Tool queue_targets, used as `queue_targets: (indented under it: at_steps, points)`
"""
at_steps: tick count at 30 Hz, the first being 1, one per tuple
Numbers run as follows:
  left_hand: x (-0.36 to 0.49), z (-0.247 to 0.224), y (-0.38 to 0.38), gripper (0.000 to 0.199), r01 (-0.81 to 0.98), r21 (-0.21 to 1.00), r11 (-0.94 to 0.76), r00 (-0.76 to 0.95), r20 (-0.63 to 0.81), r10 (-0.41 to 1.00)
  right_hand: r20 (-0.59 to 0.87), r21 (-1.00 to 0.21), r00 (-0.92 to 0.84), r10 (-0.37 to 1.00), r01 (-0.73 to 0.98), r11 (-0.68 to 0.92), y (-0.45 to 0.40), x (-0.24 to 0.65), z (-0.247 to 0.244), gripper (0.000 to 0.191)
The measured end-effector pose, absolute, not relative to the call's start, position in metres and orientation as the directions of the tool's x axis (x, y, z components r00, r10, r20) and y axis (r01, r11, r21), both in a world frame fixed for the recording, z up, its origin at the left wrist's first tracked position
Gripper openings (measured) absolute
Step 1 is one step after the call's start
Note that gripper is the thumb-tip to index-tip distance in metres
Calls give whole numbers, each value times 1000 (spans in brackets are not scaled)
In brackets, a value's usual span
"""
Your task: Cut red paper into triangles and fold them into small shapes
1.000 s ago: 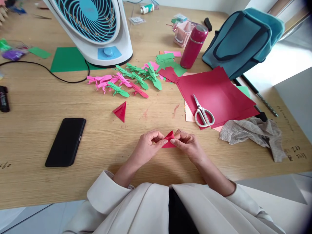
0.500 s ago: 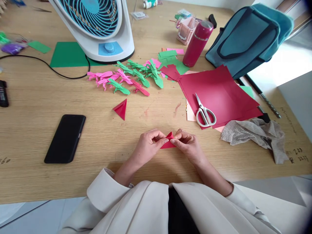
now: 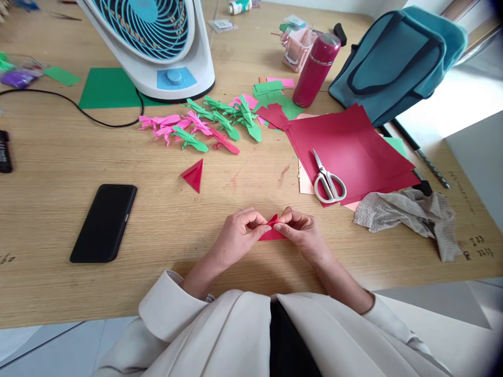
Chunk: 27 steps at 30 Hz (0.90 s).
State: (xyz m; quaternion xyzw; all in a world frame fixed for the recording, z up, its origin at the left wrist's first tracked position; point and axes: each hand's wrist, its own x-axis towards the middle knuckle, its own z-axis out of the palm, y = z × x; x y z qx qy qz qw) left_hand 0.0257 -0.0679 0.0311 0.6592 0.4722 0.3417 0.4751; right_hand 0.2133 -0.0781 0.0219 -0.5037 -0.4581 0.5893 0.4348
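A small red paper piece (image 3: 271,235) is held between both hands near the table's front edge, its upper part folded up. My left hand (image 3: 241,234) pinches its left side with thumb and fingers. On the right side, my right hand (image 3: 301,233) pinches it the same way, the two thumbs close together. A folded red triangle (image 3: 193,176) lies on the table, up and to the left of my hands. Farther back is a pile of folded green and pink paper figures (image 3: 188,138), with one red figure (image 3: 225,141) at its front.
Silver scissors (image 3: 330,186) lie on red paper sheets (image 3: 349,152) at the right, beside a crumpled grey cloth (image 3: 387,210). A black phone (image 3: 104,222) lies left. Behind stand a fan (image 3: 175,78), a red bottle (image 3: 316,70) and a teal bag (image 3: 393,63).
The raised fold of the red paper piece sits a little lower and flatter between my fingertips. Both hands keep their pinch, and the whole view has shifted slightly.
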Motion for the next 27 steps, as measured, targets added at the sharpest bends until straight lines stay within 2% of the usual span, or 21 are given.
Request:
queue_targets:
  at_steps: [5, 10, 14, 21, 27]
  points:
    - [25, 33, -68, 18, 318, 942, -111, 355, -9, 935, -218, -973, -103, 971, -59, -225, -78, 213, 25, 22]
    - [24, 32, -70, 18, 340, 934, -115, 410, -37, 911, -319, -929, -90, 943, -169, -330, -77, 216, 24, 31]
    - [25, 32, -70, 17, 351, 932, -87, 393, -62, 917, -285, -932, -81, 955, -210, -295, -77, 220, 23, 27]
    - [24, 30, -68, 16, 277, 961, 24, 316, -114, 942, -139, -990, -259, 956, 17, -140, -79, 218, 22, 24]
    - [25, 29, -69, 16, 272, 962, 6, 315, -95, 944, -128, -989, -236, 963, 100, -107, -81, 216, 18, 27]
